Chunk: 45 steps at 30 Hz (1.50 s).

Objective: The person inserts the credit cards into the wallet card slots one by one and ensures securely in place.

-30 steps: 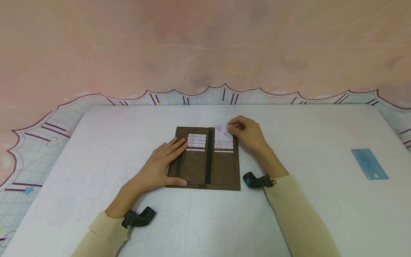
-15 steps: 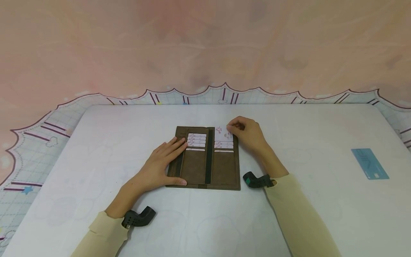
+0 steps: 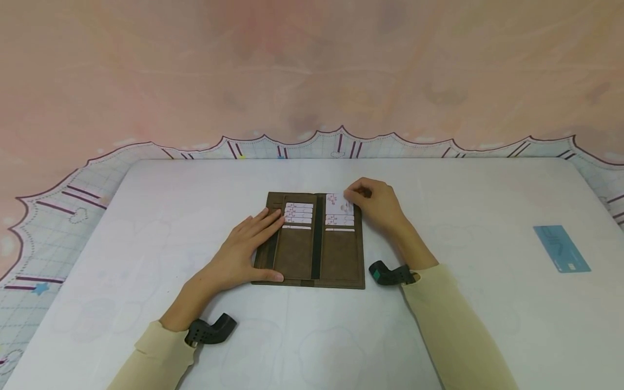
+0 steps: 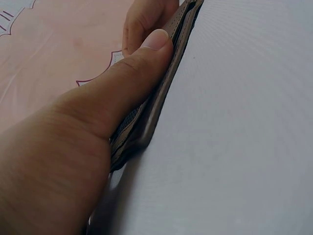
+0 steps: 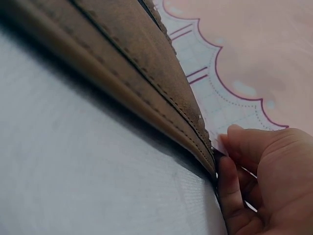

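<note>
A brown bifold wallet (image 3: pixel 341 257) lies spread flat on the white table, several white cards in the slots of both halves. My left hand (image 3: pixel 244 249) rests on its left half with the fingers spread; in the left wrist view the thumb (image 4: pixel 132 68) lies along the wallet's near edge (image 4: pixel 159 107). At the top of the right half, my right hand (image 3: pixel 377 203) pinches the right edge of a white card with red floral print (image 3: pixel 336 205), whose lower part is hidden in a slot. The right wrist view has those fingers (image 5: pixel 227 178) close at the wallet's far corner.
A light blue card (image 3: pixel 561 249) lies alone on the table (image 3: pixel 468 319) at the far right. Black wrist cameras (image 3: pixel 212 329) sit on both wrists at the sleeves. Beyond the table's far edge is a pink patterned cloth (image 3: pixel 312 70) with a scalloped border.
The white card in my right hand has slid slightly toward me, deeper into its slot, and the right hand has come down a little with it. The left hand and wallet stay put.
</note>
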{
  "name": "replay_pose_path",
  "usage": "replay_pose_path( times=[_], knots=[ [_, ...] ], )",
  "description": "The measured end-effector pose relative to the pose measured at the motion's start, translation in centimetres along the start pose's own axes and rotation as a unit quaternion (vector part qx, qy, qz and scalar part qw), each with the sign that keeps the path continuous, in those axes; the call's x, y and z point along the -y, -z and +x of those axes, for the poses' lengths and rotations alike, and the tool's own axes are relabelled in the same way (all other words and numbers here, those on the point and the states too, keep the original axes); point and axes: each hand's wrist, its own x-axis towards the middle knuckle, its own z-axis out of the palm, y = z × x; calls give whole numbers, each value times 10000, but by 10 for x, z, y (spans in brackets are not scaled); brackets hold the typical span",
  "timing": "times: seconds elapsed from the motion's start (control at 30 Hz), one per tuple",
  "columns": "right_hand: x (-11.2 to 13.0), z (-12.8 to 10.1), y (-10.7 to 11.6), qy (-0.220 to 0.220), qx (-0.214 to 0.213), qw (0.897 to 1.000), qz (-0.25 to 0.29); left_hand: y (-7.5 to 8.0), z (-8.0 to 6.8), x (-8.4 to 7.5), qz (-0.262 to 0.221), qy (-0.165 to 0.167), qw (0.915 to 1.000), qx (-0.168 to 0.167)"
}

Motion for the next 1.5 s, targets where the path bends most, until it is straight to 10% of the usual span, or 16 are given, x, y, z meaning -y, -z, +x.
replay_pose_path(
  times=[1.5],
  knots=[
    [14,-3,22,104,1225,9903,-648,3,1,-5,-40,216,9997,77]
  ],
)
